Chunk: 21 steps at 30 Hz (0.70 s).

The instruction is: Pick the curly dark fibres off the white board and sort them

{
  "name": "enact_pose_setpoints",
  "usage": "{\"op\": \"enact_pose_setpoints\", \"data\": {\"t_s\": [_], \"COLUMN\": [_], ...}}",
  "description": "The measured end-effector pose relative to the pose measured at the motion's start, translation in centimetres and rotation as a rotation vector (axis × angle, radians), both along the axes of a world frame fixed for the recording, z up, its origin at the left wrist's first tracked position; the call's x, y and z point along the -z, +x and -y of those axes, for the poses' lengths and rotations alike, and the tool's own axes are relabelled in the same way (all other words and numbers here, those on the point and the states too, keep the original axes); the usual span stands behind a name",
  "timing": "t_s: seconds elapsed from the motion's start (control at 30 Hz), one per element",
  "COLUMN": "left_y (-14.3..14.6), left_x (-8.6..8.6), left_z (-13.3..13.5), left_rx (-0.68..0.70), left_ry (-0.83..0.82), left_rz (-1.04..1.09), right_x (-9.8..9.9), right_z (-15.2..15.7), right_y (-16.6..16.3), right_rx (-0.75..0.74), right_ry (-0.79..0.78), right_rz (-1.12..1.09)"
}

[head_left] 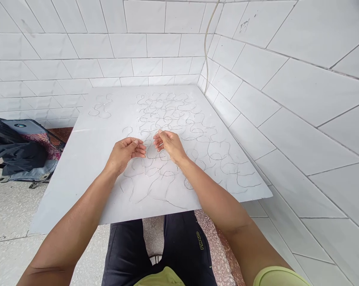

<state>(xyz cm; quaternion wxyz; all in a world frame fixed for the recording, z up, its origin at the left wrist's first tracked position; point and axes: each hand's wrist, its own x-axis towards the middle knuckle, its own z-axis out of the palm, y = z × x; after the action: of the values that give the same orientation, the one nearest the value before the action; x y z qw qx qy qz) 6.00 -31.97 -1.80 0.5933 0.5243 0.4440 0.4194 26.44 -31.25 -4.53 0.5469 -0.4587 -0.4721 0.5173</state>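
White board (84,159) edges surround hands (124,154) (171,146), perhaps pinching wire (152,158)

A bare left hand (128,153) and a bare right hand (169,144) face each other, apart, over a flat, pale grey table (87,159); whether either grip pinches something is too fine to tell. Thin, dark, curled strands (191,138) spread around them. White rectangular wall tiles (127,46) rise behind.

Lime-green sleeve (279,277), dark trousers (183,242), yellow-green lettering (200,240)
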Motion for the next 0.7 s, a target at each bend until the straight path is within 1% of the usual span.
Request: {"op": "enact_pose_setpoints", "data": {"t_s": [0.13,0.23,0.3,0.4,0.53,0.6,0.7], "left_y": [-0.7,-2.4,-4.3,-7.9,-12.2,-13.7,-15.3], "left_x": [-0.4,-0.6,-0.8,-1.3,-2.0,-2.1,-1.9], "left_z": [-0.4,-1.8,-3.6,-6.9,-10.8,-12.3,-14.0], "left_rx": [-0.052,-0.157,-0.246,-0.346,-0.474,-0.493,-0.494], "left_ry": [0.005,-0.011,-0.015,0.043,-0.033,-0.106,-0.172], "left_rz": [0.022,0.050,0.041,-0.007,-0.044,-0.080,-0.131], "right_x": [0.2,0.3,0.3,0.4,0.2,0.1,0.0], "right_z": [0.0,0.0,0.0,0.0,0.2,0.3,0.4], "right_y": [0.1,0.3,0.4,0.5,0.2,0.1,0.1], "right_rx": [0.019,0.035,0.047,0.053,0.058,0.056,0.052], "right_ry": [-0.005,0.008,0.004,0.005,0.007,-0.001,-0.012], "right_rz": [-0.005,-0.001,-0.001,0.005,0.037,0.051,0.064]}}
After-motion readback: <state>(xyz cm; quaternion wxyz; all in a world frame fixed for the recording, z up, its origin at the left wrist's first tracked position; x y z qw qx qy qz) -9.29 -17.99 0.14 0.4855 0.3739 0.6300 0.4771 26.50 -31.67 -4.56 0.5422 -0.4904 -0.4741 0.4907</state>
